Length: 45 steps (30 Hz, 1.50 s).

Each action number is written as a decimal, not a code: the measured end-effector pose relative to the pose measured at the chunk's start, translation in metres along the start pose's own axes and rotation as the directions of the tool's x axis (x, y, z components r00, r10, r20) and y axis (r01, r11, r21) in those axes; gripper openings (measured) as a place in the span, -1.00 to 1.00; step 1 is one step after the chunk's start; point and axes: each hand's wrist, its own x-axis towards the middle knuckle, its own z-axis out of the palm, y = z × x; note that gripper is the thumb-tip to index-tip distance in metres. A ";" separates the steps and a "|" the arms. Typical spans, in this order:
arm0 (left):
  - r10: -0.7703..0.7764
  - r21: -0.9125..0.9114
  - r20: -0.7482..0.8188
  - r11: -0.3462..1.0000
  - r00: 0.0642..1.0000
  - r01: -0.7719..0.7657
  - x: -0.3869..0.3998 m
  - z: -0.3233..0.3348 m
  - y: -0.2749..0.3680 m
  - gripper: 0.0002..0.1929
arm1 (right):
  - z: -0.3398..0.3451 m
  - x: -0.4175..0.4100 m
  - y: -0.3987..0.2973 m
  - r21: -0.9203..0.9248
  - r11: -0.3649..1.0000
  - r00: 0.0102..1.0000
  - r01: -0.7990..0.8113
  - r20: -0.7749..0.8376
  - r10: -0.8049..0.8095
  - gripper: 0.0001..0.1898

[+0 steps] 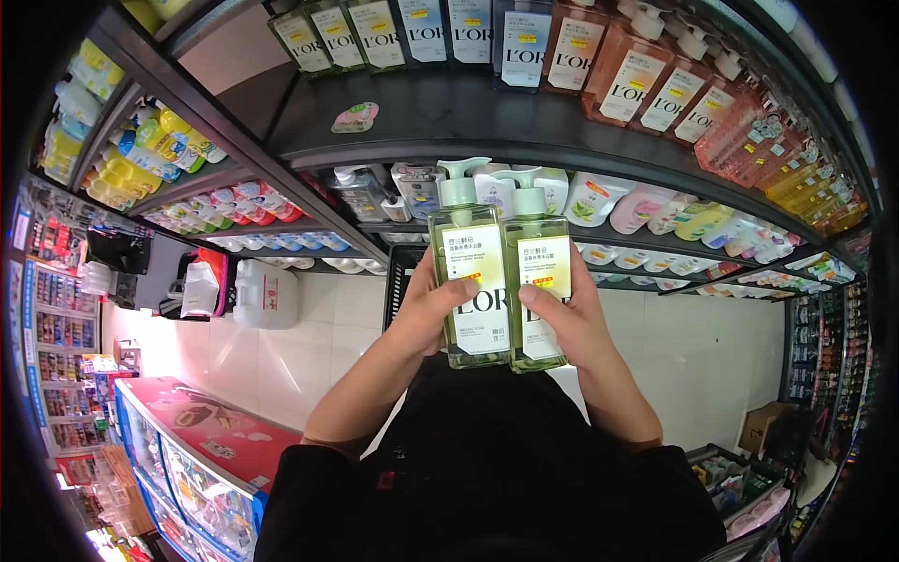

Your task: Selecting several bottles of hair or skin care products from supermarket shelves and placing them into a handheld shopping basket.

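My left hand (428, 309) is closed around a green pump bottle of body wash (472, 288), its thumb on the front label. In my right hand (572, 309) is a matching green pump bottle (542, 295), also with the thumb across the label. Both bottles stand upright side by side, close together in front of my body, with pale green pump heads on top. A black shelf (421, 126) lies beyond them, and similar green, blue and pink pump bottles (525, 49) line its back. A black basket (397, 281) is partly hidden behind my left hand and its bottle.
Lower shelves hold rows of bottles (597, 200). A white plastic jerrycan (265, 295) stands on the tiled floor at left, beside a bag (204, 281). A red-topped display case (211, 428) is at lower left. Crates of goods (737, 485) and a cardboard box (762, 428) sit at lower right.
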 end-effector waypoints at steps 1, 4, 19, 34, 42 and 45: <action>-0.004 -0.009 0.025 1.000 1.000 0.004 0.001 -0.001 0.002 -0.33 | 0.002 0.001 0.000 -0.010 1.000 1.000 0.005 -0.009 -0.005 -0.12; -0.018 -0.032 0.014 0.999 1.000 0.018 0.000 -0.007 0.011 -0.33 | 0.011 0.006 -0.001 0.019 1.000 1.000 0.003 0.007 -0.003 -0.14; 0.374 0.384 0.058 0.848 0.925 -0.367 0.024 -0.061 0.165 -0.46 | 0.084 0.106 -0.010 -0.213 0.902 0.896 0.375 -0.169 -0.412 -0.11; 0.510 0.392 0.094 0.771 0.855 -0.503 0.133 -0.102 0.247 -0.51 | 0.102 0.262 -0.030 -0.176 0.831 0.827 0.527 -0.119 -0.550 -0.23; 0.482 0.499 0.168 0.711 0.860 -0.496 0.140 -0.120 0.234 -0.41 | 0.099 0.276 -0.007 -0.257 0.743 0.775 0.618 0.043 -0.630 -0.16; 0.489 0.500 0.144 0.715 0.860 -0.490 0.141 -0.128 0.224 -0.38 | 0.094 0.275 0.003 -0.350 0.705 0.770 0.616 0.081 -0.633 -0.20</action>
